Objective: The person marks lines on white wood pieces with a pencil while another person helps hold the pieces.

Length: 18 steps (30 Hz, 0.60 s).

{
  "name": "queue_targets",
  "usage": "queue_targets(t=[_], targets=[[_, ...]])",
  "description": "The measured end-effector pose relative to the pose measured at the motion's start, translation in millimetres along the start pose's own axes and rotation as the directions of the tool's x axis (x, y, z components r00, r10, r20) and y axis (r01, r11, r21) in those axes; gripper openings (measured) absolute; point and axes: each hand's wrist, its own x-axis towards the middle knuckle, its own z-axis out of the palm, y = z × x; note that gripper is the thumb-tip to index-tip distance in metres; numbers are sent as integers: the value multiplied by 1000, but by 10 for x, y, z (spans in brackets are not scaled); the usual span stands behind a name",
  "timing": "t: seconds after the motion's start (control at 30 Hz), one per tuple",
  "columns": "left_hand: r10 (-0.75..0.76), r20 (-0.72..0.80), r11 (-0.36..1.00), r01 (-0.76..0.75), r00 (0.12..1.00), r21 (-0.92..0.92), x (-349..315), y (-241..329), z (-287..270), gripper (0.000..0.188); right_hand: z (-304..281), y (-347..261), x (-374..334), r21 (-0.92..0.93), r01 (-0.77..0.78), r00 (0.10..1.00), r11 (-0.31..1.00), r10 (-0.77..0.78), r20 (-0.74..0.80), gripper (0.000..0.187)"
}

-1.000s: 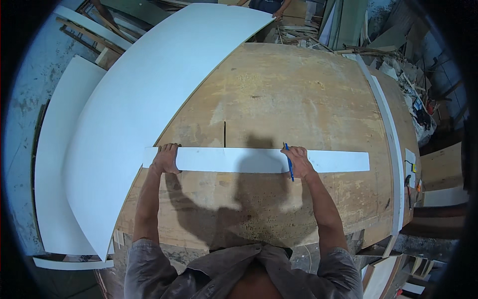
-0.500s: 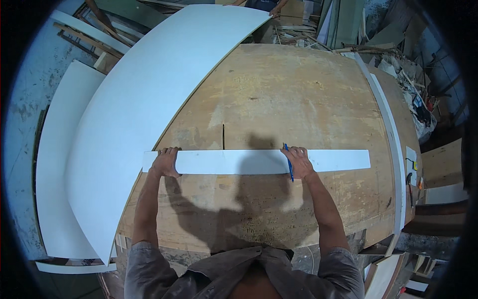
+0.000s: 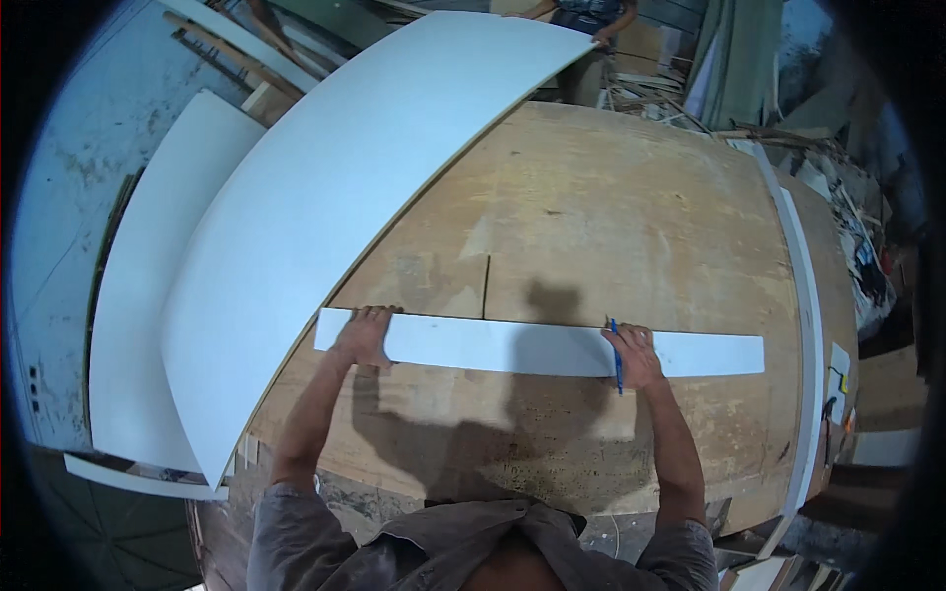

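Note:
A long, narrow white board strip lies crosswise on the worn wooden worktop. Near its left end, my left hand grips it across the width, fingers over the far edge and thumb toward the near edge. Toward the other end, my right hand clasps the strip in the same way and also holds a thin blue pen upright along its thumb side. The strip's left end meets the slanting edge of a large white panel.
At the far edge, another person's hand touches the panel's corner. A second white sheet stands at the left. A long pale strip runs along the worktop's right side, with a yellow-and-black tape measure beyond it. Scrap wood is heaped behind.
The view has shifted and tilted, so the scene sits farther right and more of the other person shows. Both my hands keep their hold on the strip.

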Motion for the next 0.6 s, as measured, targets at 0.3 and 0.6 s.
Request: queue_targets(t=[0.3, 0.6], targets=[[18, -8, 998, -19, 1000, -63, 106, 58, 302, 113, 138, 95, -228, 49, -11, 1000, 999, 12, -16, 103], [-218, -92, 962, 199, 972, -185, 50, -71, 653, 120, 200, 45, -84, 0, -29, 1000, 1000, 29, 13, 103]])
